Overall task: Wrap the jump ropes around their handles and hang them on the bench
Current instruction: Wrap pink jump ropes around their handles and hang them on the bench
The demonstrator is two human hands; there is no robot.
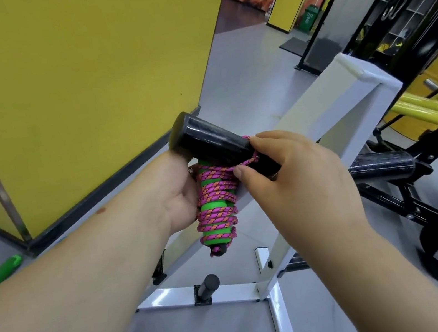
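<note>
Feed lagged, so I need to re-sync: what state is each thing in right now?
jump rope: pink cord coiled round its green handles, hanging below the black peg.
rope loop: slung over the black peg.
black peg: sticks out from the white bench frame.
left hand: holds the wrapped bundle.
right hand: pinches the loop at the peg.

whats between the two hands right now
In the head view, the pink rope bundle wound on green handles sits between the left hand and right hand, under the black foam peg.
</note>
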